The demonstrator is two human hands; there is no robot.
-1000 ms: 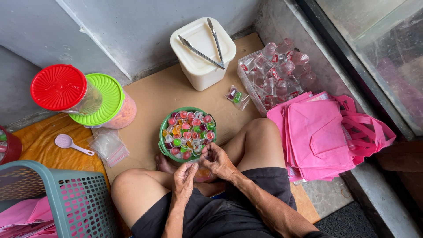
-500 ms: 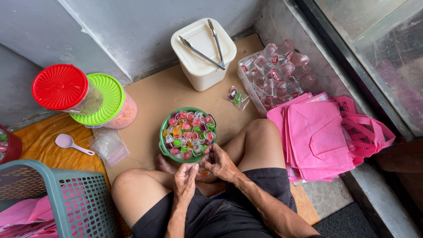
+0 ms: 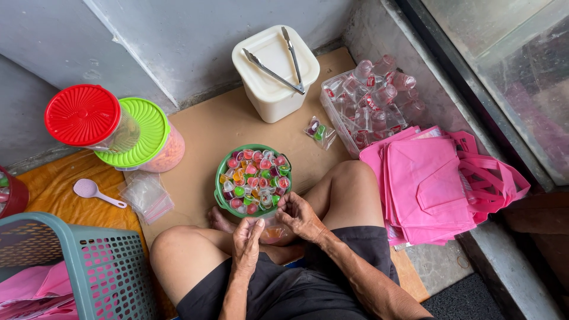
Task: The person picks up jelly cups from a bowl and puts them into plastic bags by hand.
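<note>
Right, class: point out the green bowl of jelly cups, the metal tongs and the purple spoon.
green bowl of jelly cups (image 3: 220, 178), head view, on its left rim.
metal tongs (image 3: 269, 72), head view, on one arm.
purple spoon (image 3: 86, 188), head view, on its scoop.

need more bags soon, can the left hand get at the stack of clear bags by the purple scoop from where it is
Probably yes. The left hand is busy on a small bag over the lap, but the clear bags lie on open floor just beyond the left knee, with nothing between.

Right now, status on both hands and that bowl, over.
Left hand and right hand pinching a small clear bag over the lap. Green bowl of coloured jelly cups just ahead, upright. Nothing between hands and bowl.
</note>
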